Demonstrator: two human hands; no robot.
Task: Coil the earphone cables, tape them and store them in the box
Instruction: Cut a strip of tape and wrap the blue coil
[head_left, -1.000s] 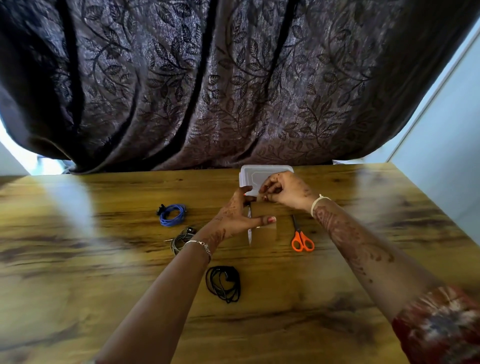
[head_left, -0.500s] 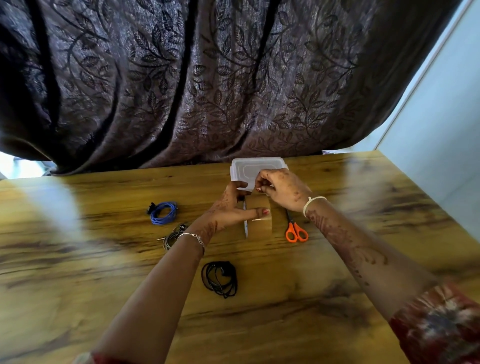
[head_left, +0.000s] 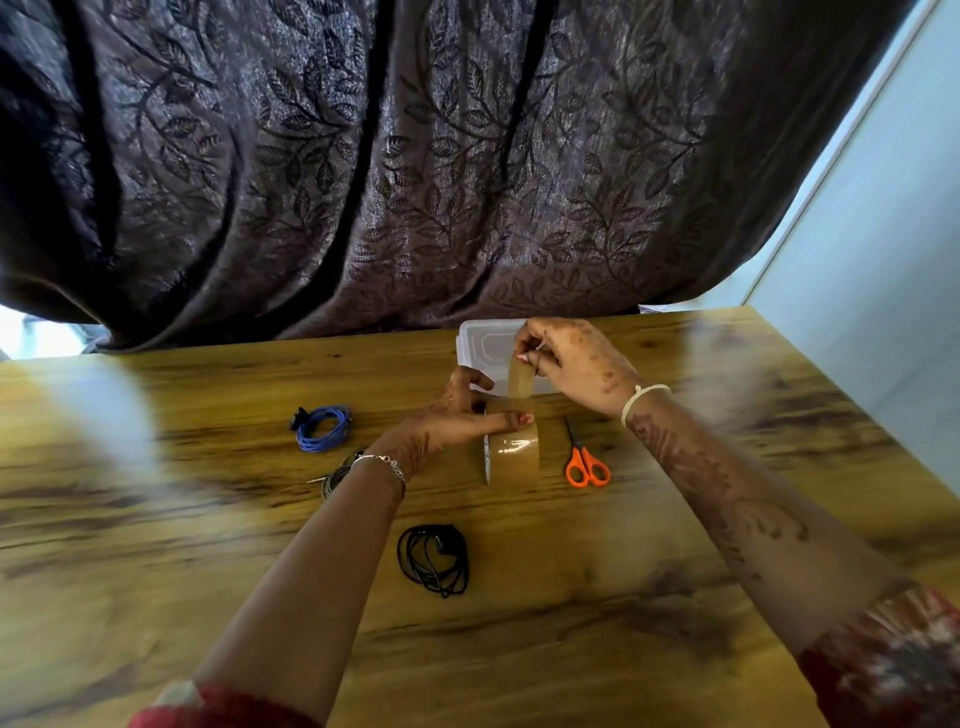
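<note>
A roll of brown tape (head_left: 514, 453) stands on edge at the table's middle. My left hand (head_left: 457, 415) grips its top, thumb on one side and fingers over the other. My right hand (head_left: 569, 361) pinches the free end of the tape strip (head_left: 521, 382) and holds it lifted above the roll. A coiled black earphone cable (head_left: 434, 564) lies near me. A coiled blue cable (head_left: 322, 427) lies to the left. A grey coiled cable (head_left: 337, 470) is partly hidden under my left wrist. The clear plastic box (head_left: 483, 345) with its lid sits behind my hands.
Orange-handled scissors (head_left: 584, 462) lie just right of the tape roll. The wooden table (head_left: 675, 597) ends at a dark leaf-patterned curtain (head_left: 415, 182) at the back. A pale wall (head_left: 883, 260) borders the table's right side.
My right hand has pulled the tape end upward, drawing a short strip off the roll. My left hand still holds the roll. The camera view shifted slightly.
</note>
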